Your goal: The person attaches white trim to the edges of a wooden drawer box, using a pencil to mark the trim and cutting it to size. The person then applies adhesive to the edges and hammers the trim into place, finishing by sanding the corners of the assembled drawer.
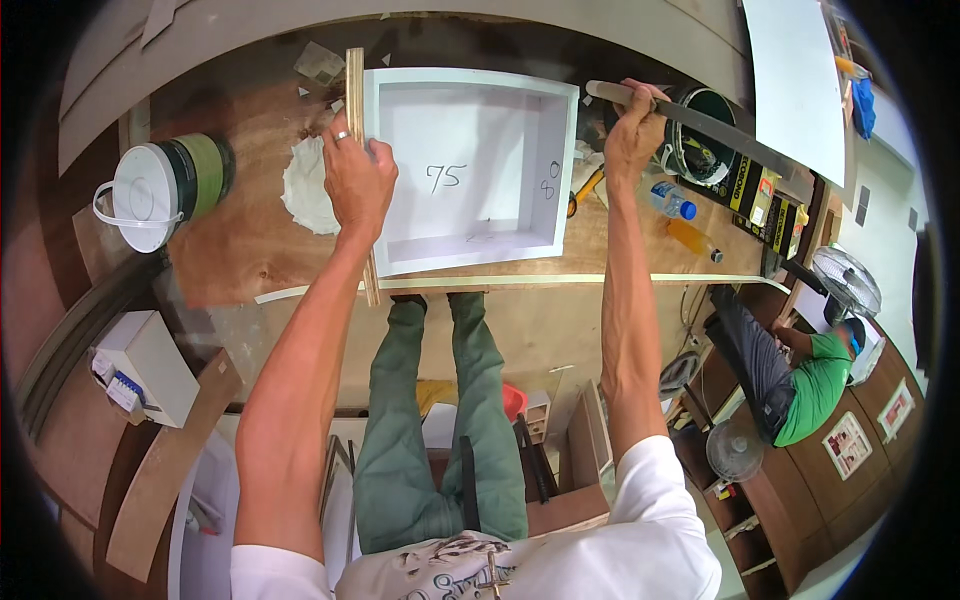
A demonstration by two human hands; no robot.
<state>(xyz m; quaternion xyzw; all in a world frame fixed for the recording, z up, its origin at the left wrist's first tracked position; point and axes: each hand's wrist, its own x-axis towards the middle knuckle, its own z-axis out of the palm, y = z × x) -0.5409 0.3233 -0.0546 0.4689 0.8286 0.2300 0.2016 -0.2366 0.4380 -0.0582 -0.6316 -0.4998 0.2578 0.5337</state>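
My left hand (360, 180), a ring on one finger, is closed around a narrow plywood strip (355, 90). The strip stands along the left side of a shallow white open box (455, 130), which has handwritten marks inside. My thumb lies by the box's left wall. Beyond the box's far right corner, my right hand (634, 135) is raised and closed on a long flat grey bar (725, 132) with a pale rounded end (607, 93). The bar slants away to the right; its exact kind I cannot make out.
The wooden bench (260, 255) carries a white-lidded pail (150, 195) at left and a whitish patch (310, 190). At right are a dark bucket (702, 150), a water bottle (672, 200) and an orange bottle (695, 240). Another person in green (815, 390) sits farther right by fans.
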